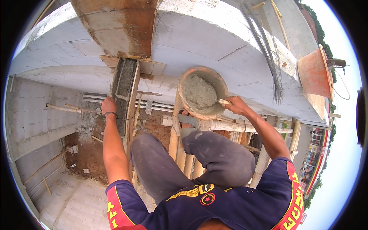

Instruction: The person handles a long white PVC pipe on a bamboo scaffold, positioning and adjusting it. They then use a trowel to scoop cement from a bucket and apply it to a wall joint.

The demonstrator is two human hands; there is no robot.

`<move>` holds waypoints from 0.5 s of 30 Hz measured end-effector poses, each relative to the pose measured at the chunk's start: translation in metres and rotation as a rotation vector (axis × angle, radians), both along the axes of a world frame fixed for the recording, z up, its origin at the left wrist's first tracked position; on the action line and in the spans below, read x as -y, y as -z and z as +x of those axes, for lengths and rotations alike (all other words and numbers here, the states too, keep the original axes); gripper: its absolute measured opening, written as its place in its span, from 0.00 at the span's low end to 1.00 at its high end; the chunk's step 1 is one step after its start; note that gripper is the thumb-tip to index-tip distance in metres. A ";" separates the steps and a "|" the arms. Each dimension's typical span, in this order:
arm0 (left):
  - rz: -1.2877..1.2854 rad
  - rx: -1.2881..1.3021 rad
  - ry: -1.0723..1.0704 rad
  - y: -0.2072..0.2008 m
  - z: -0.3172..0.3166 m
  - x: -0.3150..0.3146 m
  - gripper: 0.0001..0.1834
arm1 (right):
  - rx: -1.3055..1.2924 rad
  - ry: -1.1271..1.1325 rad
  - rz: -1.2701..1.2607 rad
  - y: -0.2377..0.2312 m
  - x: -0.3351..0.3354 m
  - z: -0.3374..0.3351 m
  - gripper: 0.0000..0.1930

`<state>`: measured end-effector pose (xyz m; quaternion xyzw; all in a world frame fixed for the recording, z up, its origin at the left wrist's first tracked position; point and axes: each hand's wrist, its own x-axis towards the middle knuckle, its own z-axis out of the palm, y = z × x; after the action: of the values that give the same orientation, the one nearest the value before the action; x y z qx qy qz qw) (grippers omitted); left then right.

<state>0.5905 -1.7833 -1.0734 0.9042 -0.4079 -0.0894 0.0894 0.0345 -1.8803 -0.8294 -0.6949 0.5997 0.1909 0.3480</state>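
At the left edge of a narrow wooden formwork trough (134, 82), my left hand (109, 105) is closed over the board, its fingertips partly hidden. Wet grey concrete (126, 76) lies inside the trough's far part. To the right, a round bucket (184, 101) with a stained rim holds thick grey mortar (199, 92). My right hand (235, 105) is wrapped round a short pale handle (225, 102) at the bucket's right rim. I cannot tell whether that handle belongs to the bucket or to a tool in it.
A brown-stained board (119, 27) stands beyond the trough, against a pale block wall (191, 38). Thin steel rods (264, 53) hang over the wall. An orange bucket (315, 73) sits at the far right. Bamboo poles (180, 153) are below me, above a dirt floor (86, 161) with rubble.
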 end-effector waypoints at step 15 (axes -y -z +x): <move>0.028 -0.071 -0.034 0.001 0.003 0.000 0.16 | 0.022 0.101 -0.183 -0.081 -0.030 0.023 0.19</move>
<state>0.5933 -1.7838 -1.0742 0.9084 -0.3879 -0.1254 0.0927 0.0578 -1.8501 -0.7480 -0.6947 0.6451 0.1096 0.2987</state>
